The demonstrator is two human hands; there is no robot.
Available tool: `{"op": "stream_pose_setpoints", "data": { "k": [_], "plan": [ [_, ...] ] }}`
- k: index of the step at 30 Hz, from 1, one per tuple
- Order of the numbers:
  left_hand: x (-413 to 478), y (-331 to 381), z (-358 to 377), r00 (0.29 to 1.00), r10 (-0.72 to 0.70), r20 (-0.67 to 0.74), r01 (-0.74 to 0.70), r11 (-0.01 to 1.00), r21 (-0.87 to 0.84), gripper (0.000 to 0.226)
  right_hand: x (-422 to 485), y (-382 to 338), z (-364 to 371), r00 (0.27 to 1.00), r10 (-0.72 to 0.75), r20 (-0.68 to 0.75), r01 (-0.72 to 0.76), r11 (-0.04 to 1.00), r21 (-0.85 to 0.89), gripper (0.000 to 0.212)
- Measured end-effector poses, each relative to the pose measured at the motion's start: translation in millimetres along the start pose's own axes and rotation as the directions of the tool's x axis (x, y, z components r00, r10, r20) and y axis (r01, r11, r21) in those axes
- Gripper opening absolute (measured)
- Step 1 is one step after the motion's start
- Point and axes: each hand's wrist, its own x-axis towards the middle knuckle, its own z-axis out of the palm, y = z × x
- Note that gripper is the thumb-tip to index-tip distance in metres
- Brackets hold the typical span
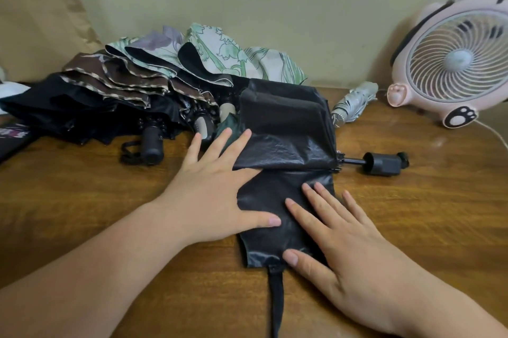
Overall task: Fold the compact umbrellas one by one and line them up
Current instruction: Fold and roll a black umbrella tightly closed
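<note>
Now, hands: left hand [214,186], right hand [346,238] flat, gripping nothing, pressing our glossy black fabric compact umbrella [286,128].
Feel: we judge limp, slippery, light.
Hold: black cylindrical handle [383,164].

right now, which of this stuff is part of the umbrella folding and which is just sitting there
Part of the job:
black umbrella, pressed flat by the left hand and right hand
its strap
pile of unfolded umbrellas behind it
rolled pale umbrella near the fan

Just lying about:
pink fan
brown paper bag
</note>
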Motion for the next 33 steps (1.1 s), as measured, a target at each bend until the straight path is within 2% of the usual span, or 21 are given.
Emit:
{"op": "stream_pose_setpoints", "data": {
  "k": [2,3,4,6,7,11,15,17,19,21,23,27,29,31,33],
  "plan": [
    [1,-1,0,1.0,0.001,0.011,-0.001,1.0,0.001,0.11,-1,6,-3,0.974,0.041,-0.223,0.001,0.983,0.182,0.075],
    [1,-1,0,1.0,0.002,0.015,-0.002,1.0,-0.001,0.11,0,9,-8,0.918,0.132,-0.373,-0.01,0.951,0.31,0.061],
    [1,-1,1,1.0,0.002,0.017,-0.002,1.0,-0.009,0.11,4,12,-14,0.831,0.251,-0.496,-0.002,0.893,0.45,0.042],
    [1,-2,1,1.0,0.003,0.016,-0.003,1.0,-0.024,0.11,17,20,-32,0.674,0.455,-0.582,0.008,0.783,0.621,0.009],
    [1,-2,1,1.0,0.005,0.013,-0.005,1.0,-0.029,0.11,25,21,-43,0.648,0.498,-0.576,-0.003,0.758,0.652,0.005],
    [0,0,-1,1.0,0.018,-0.016,-0.019,0.998,-0.061,0.106,53,16,-69,0.691,0.524,-0.498,-0.033,0.711,0.703,0.018],
    [0,2,-5,0.998,0.034,-0.058,-0.04,0.992,-0.116,0.104,74,9,-72,0.683,0.544,-0.488,-0.083,0.721,0.688,0.024],
    [-1,1,-6,0.997,0.039,-0.069,-0.049,0.989,-0.141,0.09,79,7,-73,0.66,0.572,-0.486,-0.079,0.696,0.714,0.025],
    [0,-1,-7,0.994,0.042,-0.105,-0.059,0.983,-0.171,0.073,82,5,-75,0.634,0.612,-0.473,-0.024,0.626,0.779,0.03],
    [0,-4,-5,0.987,0.04,-0.155,-0.075,0.972,-0.225,0.075,82,5,-75,0.634,0.628,-0.452,0.042,0.556,0.83,0.038],
    [0,-7,-5,0.981,0.033,-0.189,-0.091,0.948,-0.306,0.076,79,8,-74,0.671,0.606,-0.427,0.103,0.494,0.863,0.044],
    [1,-17,-8,0.97,-0.061,-0.233,-0.078,0.836,-0.543,0.075,54,10,-68,0.734,0.569,-0.37,0.224,0.312,0.923,0.049],
    [3,-23,-10,0.967,-0.093,-0.237,-0.068,0.802,-0.594,0.088,37,8,-61,0.757,0.555,-0.346,0.244,0.251,0.937,0.049],
    [4,-28,-10,0.97,-0.045,-0.237,-0.106,0.803,-0.586,0.096,22,5,-53,0.783,0.529,-0.328,0.24,0.23,0.943,0.047],
    [6,-29,-9,0.971,0.02,-0.239,-0.145,0.842,-0.52,0.099,9,3,-42,0.804,0.498,-0.325,0.207,0.278,0.938,0.046]
  ]
}}
